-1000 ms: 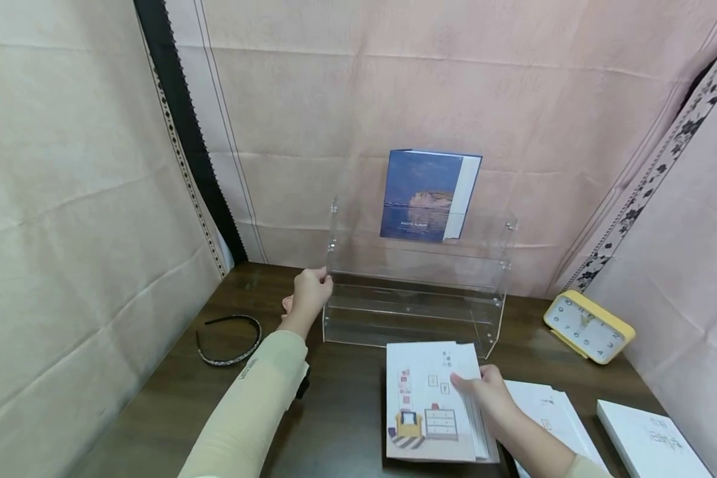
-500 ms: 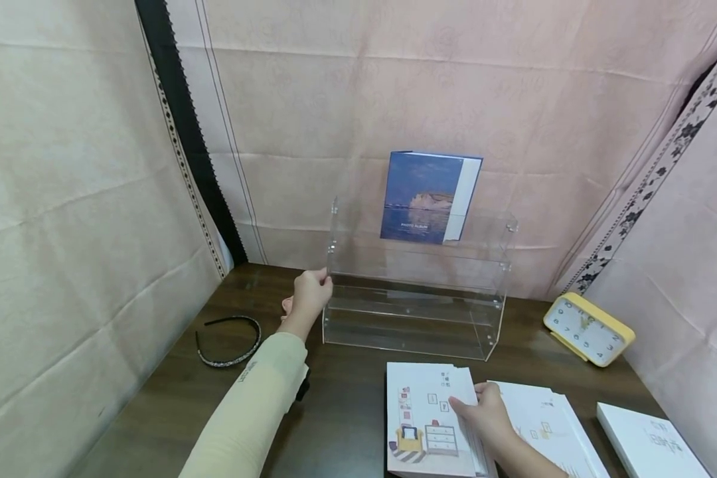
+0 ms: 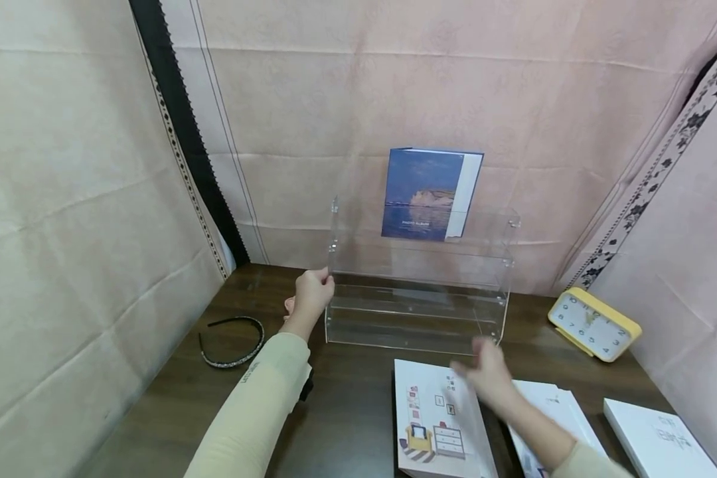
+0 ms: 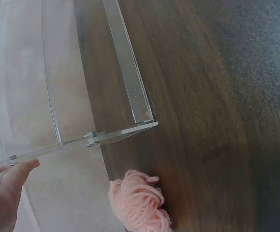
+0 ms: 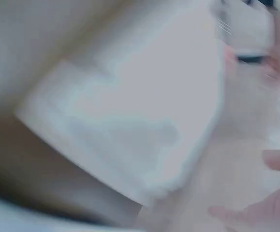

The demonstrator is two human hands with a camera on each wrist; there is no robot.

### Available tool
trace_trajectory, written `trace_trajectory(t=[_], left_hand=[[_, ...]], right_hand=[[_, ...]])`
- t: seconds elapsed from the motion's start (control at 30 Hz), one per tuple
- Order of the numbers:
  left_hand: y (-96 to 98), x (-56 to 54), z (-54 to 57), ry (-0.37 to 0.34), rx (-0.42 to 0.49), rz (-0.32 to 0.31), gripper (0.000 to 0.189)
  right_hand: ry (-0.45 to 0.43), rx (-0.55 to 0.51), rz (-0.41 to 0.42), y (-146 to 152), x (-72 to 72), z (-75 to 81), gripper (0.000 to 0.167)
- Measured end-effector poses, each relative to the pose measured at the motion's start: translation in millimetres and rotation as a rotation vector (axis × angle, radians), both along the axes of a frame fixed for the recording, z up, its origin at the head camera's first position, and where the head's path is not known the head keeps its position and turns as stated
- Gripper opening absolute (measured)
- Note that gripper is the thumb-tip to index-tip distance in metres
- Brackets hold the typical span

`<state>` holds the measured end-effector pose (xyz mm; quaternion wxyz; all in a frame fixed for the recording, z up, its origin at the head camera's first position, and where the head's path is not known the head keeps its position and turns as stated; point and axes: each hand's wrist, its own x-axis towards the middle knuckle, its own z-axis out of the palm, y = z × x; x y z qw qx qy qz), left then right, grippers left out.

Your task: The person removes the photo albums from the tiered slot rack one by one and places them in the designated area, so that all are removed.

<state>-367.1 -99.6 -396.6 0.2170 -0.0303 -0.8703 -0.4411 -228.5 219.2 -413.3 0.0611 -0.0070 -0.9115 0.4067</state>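
Observation:
My left hand [image 3: 312,292] pinches the left side panel of a clear acrylic rack [image 3: 415,322]; the left wrist view shows thumb and fingers on the panel edge. A blue photo album [image 3: 421,189] leans upright in the rack's upper part. On the table in front lies a stack of white books [image 3: 433,405], the top cover printed with furniture drawings. My right hand [image 3: 492,375], blurred by motion, is over the right side of this stack near the rack's front right corner. Its fingers are extended and grip nothing. The right wrist view is heavily blurred.
More white books [image 3: 552,415] and another white book [image 3: 663,438] lie to the right. A yellow alarm clock [image 3: 594,325] stands at the back right. At the left lie a black headband [image 3: 230,364] and pink yarn [image 4: 137,203]. Cloth curtains [image 3: 263,133] enclose the table.
The stack of books came down nearer the table's front edge. My right hand has let go of it and moved forward toward the rack. My left hand stays on the rack.

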Motion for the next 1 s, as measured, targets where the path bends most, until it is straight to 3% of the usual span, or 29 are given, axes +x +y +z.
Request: trace_trajectory(t=[0.2, 0.27, 0.33, 0.4, 0.47, 0.63, 0.8, 1.0], left_hand=[[1.4, 2.6, 3.9, 0.000, 0.014, 0.001, 0.025], [2.0, 4.0, 3.7, -0.003, 0.019, 0.000, 0.024], [2.0, 4.3, 2.6, 0.012, 0.012, 0.003, 0.023], [1.9, 3.6, 0.9, 0.022, 0.006, 0.009, 0.022], [1.7, 2.9, -0.2, 0.034, -0.002, 0.010, 0.021], [1.1, 1.6, -3.3, 0.083, -0.018, 0.009, 0.019], [1.3, 0.1, -5.0, 0.080, -0.016, 0.001, 0.021], [1.5, 1.4, -4.8, 0.050, 0.000, 0.002, 0.023]], right_hand=[[0.373, -0.236, -0.018, 11, -64.1, 116.7, 0.072], [0.489, -0.228, -0.048, 12, -87.4, 143.2, 0.070], [0.550, -0.201, -0.084, 12, -110.9, 159.4, 0.071], [0.534, -0.173, -0.122, 10, -130.6, 168.3, 0.075], [0.451, -0.134, -0.162, 7, -144.2, 173.1, 0.086], [0.278, -0.060, -0.198, -5, -161.8, 176.3, 0.106], [0.230, -0.028, -0.175, -13, -172.0, 174.1, 0.099], [0.274, -0.139, -0.159, -21, -183.6, 177.7, 0.078]])
